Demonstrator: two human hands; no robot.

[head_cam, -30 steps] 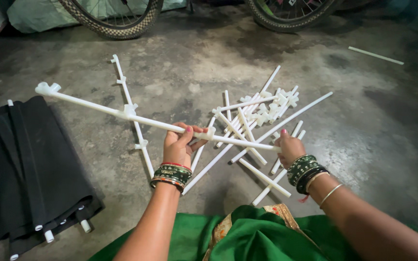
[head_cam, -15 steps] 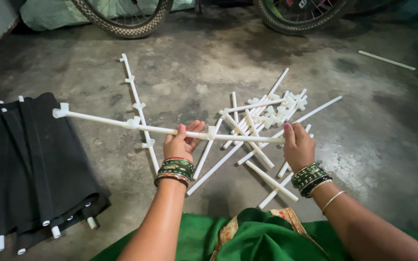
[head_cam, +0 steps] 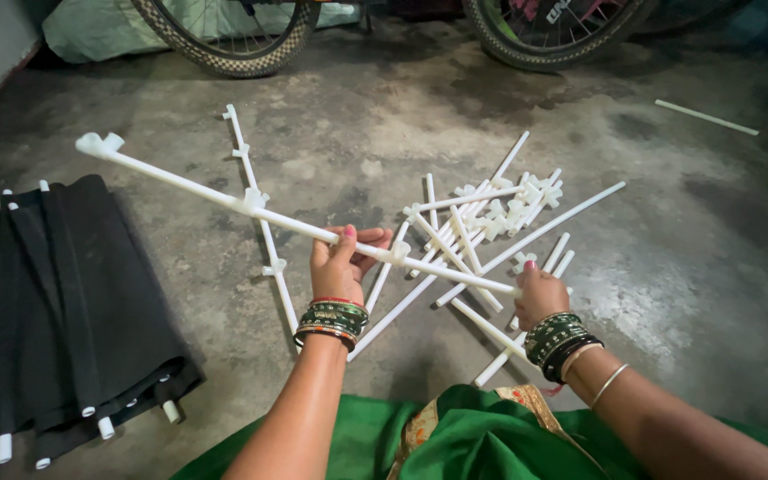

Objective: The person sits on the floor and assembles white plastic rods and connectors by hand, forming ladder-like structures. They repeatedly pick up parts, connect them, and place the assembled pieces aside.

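Both hands grip one long white rod with connectors [head_cam: 251, 203]: left hand [head_cam: 341, 267] near its middle, right hand [head_cam: 540, 295] at its end. Beneath lies a pile of white rods [head_cam: 482, 222]; folded black fabric [head_cam: 73, 302], perhaps sleeved shelves, lies left

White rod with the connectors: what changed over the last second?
The long white rod dipped towards level half a second ago, and its far end has now swung back up and left. Left hand grips it mid-length, right hand its near end; neither let go. Pile of white rods and black fabric bundle unchanged.
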